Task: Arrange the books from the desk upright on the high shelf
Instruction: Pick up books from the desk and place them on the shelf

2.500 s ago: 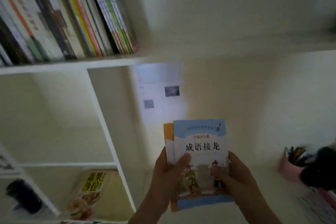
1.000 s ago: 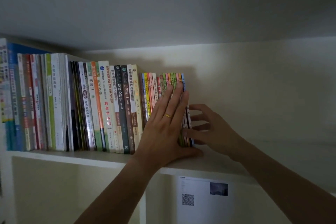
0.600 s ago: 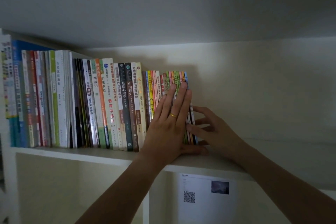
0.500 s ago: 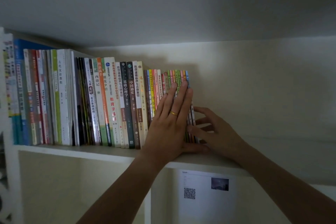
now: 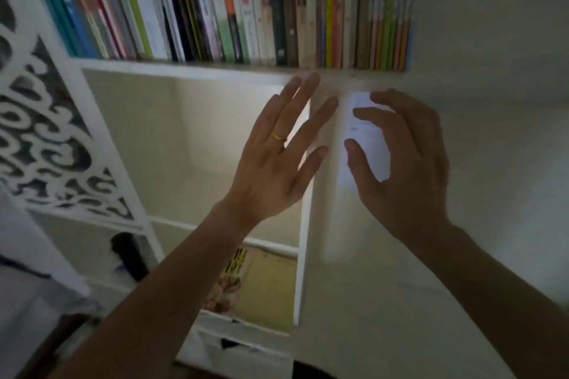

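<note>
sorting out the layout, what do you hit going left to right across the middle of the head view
white carved fretwork panel → white shelf upright → left hand with gold ring → white paper on the wall → right hand

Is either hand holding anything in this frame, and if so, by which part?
Nothing is held. The left hand and right hand are both open and empty below the high shelf.

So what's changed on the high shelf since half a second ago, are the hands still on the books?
Both hands have come off the row of books and dropped below the high shelf. The left hand and right hand now hang open in the air, holding nothing. The books stay upright, packed together at the row's right end.
</note>
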`<state>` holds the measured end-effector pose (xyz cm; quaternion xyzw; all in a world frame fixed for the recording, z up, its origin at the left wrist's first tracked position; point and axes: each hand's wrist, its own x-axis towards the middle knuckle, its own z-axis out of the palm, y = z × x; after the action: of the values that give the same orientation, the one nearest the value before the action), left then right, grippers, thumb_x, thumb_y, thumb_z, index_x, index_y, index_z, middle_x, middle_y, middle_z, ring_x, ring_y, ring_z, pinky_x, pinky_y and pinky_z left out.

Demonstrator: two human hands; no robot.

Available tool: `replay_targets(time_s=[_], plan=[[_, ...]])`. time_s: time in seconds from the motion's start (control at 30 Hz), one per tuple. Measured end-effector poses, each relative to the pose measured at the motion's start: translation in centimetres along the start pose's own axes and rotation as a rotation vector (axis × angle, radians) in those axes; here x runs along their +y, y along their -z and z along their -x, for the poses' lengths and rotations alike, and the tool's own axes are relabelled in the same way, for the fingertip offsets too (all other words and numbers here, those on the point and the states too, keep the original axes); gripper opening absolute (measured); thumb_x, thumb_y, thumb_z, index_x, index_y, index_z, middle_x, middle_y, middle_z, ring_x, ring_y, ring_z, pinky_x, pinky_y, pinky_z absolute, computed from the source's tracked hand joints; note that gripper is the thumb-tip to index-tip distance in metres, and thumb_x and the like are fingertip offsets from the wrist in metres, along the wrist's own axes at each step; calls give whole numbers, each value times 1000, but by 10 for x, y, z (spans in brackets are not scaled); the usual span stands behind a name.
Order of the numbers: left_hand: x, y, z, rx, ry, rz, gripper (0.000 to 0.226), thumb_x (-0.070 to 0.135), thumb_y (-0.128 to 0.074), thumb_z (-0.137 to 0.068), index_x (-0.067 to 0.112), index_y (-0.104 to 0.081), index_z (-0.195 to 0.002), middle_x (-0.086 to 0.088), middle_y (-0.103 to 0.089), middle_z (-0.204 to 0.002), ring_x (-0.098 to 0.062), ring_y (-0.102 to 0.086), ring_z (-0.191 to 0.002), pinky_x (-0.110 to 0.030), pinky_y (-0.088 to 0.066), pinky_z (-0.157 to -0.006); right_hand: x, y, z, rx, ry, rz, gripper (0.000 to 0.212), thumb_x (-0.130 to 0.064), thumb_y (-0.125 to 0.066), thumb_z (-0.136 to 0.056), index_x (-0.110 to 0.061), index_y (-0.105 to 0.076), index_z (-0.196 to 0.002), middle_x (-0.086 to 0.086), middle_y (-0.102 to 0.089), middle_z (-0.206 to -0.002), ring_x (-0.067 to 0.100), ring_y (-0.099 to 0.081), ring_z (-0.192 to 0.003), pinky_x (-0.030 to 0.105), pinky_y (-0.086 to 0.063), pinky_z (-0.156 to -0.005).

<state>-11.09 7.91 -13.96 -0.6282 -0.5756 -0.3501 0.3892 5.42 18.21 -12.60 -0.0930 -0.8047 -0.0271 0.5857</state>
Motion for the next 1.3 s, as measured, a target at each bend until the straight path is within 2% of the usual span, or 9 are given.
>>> replay_targets(time_s=[0.23, 0.47, 0.63, 0.73, 0.9, 1.1, 1.17, 1.23, 1.3], plan=[[-51, 12, 178, -192, 379, 15, 45, 14, -66, -99, 5, -57, -142, -16, -45, -155, -30, -46, -141, -50, -42, -111, -62, -78, 118, -413, -140, -200, 24, -20, -64, -98, -7, -69, -116, 8, -65, -122, 22, -59, -116, 20, -42, -102], [-63, 3, 315, -405, 723, -170, 44, 27, -64, -100, 8, -53, -138, -15, -49, -144, -33, -47, -128, -49, -47, -108, -89, -160, 207, -768, -357, -313, 31, -31, -64, -94, -17, -61, -122, -1, -60, -122, 21, -59, -115, 33, -53, -89], [-61, -25, 384, -647, 1311, 18, 56, 49, -50, -101, 16, -43, -147, -12, -48, -147, -32, -44, -135, -45, -39, -110, -95, -213, 292, -1168, -551, -195, 63, -48, -67, -92, -17, -47, -143, 7, -51, -136, 30, -53, -126, 40, -49, -98], [-59, -41, 410, -631, 1615, 132, 56, 40, -57, -102, 17, -40, -151, -11, -44, -152, -30, -40, -140, -42, -31, -116, -94, -240, 337, -1353, -572, -53, 83, -61, -63, -88, -20, -32, -152, 6, -39, -148, 28, -42, -135, 40, -45, -104], [-66, -73, 446, -575, 1798, 190, 53, 32, -59, -102, 17, -44, -150, -9, -48, -149, -28, -49, -135, -39, -38, -111, -75, -279, 399, -1364, -424, 141, 95, -60, -82, -68, -8, -50, -141, 19, -55, -133, 40, -56, -116, 50, -55, -85], [-82, -111, 458, -309, 2054, 261, 64, 30, -66, -98, 17, -29, -149, -1, -37, -133, -21, -45, -113, -36, -41, -99, -67, -286, 424, -1224, -249, 198, 69, -29, -76, -77, -8, -52, -138, 19, -54, -132, 39, -54, -115, 49, -53, -81], [-86, -119, 460, -207, 2107, 245, 72, 33, -71, -89, 27, -22, -141, -5, -49, -130, -28, -56, -112, -47, -50, -102, -65, -278, 428, -1170, -249, 141, 64, -25, -76, -82, -8, -54, -140, 19, -56, -137, 39, -57, -120, 51, -57, -84], [-87, -123, 459, -153, 2176, 233, 73, 35, -75, -80, 32, -21, -128, -13, -58, -119, -38, -63, -106, -56, -57, -90, -64, -269, 426, -1072, -315, 72, 56, -18, -71, -89, -6, -55, -142, 17, -61, -135, 36, -63, -117, 48, -62, -79], [-88, -124, 454, -150, 2221, 185, 73, 30, -80, -82, 22, -24, -127, -16, -60, -116, -41, -63, -103, -55, -58, -89, -64, -264, 411, -928, -515, 17, 42, -17, -55, -99, -6, -56, -140, 12, -69, -122, 28, -72, -95, 40, -63, -64]])
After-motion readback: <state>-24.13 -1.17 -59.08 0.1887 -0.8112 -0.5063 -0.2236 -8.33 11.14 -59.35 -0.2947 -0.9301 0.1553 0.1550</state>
